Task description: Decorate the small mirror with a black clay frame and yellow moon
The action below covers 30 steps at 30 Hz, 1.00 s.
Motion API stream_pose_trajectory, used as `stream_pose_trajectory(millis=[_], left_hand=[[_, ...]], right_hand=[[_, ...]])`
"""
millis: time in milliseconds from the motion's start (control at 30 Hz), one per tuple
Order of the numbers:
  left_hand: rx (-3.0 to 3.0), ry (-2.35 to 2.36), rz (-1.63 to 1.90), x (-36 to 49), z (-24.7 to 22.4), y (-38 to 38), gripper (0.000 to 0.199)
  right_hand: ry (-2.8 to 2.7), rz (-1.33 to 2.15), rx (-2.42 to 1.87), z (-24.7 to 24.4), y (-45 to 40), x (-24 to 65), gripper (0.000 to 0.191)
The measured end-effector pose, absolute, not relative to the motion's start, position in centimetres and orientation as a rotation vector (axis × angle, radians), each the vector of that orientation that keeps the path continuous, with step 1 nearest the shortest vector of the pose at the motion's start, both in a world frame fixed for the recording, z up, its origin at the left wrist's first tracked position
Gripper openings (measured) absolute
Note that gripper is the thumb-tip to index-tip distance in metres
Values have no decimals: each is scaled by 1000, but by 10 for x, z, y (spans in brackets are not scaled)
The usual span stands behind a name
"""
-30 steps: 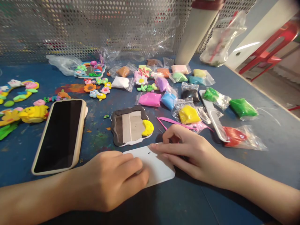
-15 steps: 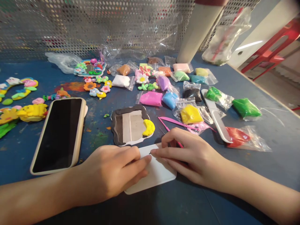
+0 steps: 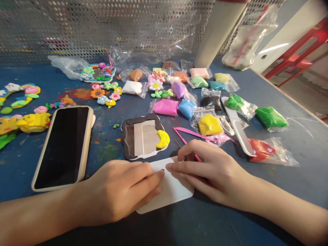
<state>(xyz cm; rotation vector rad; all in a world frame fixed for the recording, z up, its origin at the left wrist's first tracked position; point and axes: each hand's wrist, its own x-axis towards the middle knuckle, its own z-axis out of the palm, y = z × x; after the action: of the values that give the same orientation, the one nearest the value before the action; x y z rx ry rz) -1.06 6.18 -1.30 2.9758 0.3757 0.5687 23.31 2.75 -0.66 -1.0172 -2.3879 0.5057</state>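
Note:
My left hand [image 3: 125,189] lies on a white plastic board [image 3: 174,193], its fingertips near a tiny dark speck [image 3: 162,169]. Across from it, my right hand [image 3: 206,167] rests its index fingertip on the same board, almost meeting my left fingertips. A slim pink tool [image 3: 186,140] runs under my right fingers, and I cannot tell whether they grip it. Beyond the board sits a dark clay-edged plaque [image 3: 130,138] with a yellow clay crescent moon [image 3: 163,139].
A smartphone in a beige case [image 3: 63,148] lies left of my left hand. Bagged coloured clay [image 3: 165,107], a white comb [image 3: 238,128] and clay flowers [image 3: 102,99] cover the blue table [image 3: 205,222]. Perforated metal mesh [image 3: 102,27] stands behind.
My left hand has slid up the board toward my right hand, bringing their fingertips close together. The whole scene has shifted slightly in view.

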Motion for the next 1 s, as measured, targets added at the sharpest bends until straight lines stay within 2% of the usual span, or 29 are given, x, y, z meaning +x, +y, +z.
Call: stream_pose_trajectory(millis=[233, 400, 600, 700, 867, 1000], left_hand=[[3020, 352, 582, -10, -11, 62, 26], [3134, 323, 570, -13, -10, 60, 26], [3268, 425, 693, -9, -10, 60, 26], [3308, 479, 725, -5, -8, 59, 29], [3427, 492, 798, -4, -5, 56, 36], [3474, 487, 795, -4, -6, 54, 41]], right_hand=[[-2325, 504, -1072, -7, 28, 233, 21], [-2133, 378, -1463, -4, 32, 237, 5], [-2338, 211, -1685, -4, 30, 233, 1], [-2436, 13, -1677, -7, 28, 225, 2], [-2551, -415, -1677, -7, 25, 215, 17], [-2644, -442, -1742, 3, 25, 209, 17]])
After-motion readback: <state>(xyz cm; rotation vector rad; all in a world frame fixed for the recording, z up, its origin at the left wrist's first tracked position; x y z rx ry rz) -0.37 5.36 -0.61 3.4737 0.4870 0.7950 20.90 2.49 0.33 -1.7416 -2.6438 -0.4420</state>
